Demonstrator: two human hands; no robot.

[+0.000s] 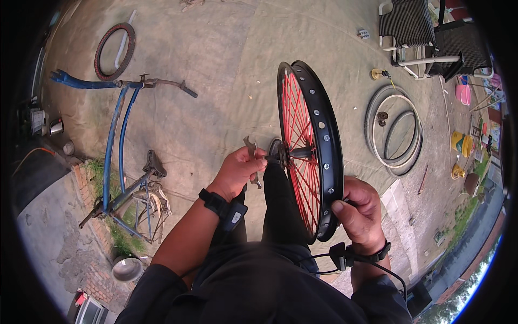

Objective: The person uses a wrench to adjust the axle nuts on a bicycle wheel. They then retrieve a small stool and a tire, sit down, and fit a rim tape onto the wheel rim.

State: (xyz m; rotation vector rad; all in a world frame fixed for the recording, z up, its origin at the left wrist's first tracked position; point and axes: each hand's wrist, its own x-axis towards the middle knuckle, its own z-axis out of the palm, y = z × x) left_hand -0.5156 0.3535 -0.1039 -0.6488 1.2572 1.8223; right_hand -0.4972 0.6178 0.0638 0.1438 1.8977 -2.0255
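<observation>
"Fingers of the left hand (235,174) are gripping a wrench (251,149) beside the hub (283,155). And the right?"
"Right hand (360,216) is clasping the red-spoked wheel (326,162) by its black rim (332,135), holding it before the torso (259,275)."
"Writing?"
"One wrist box (233,222) is carrying a white label (236,217), too small for reading."

the middle of the wrench (250,144) is covered by the left hand (237,173), and whether the axle (271,158) is touched by it cannot be told. some fingertips of the right hand (363,216) are hidden at the black rim (328,153). a shoe (275,146) is partly covered by the hub (282,155). the grey object (363,34) near the chairs (408,24) is too small to be identified.
</observation>
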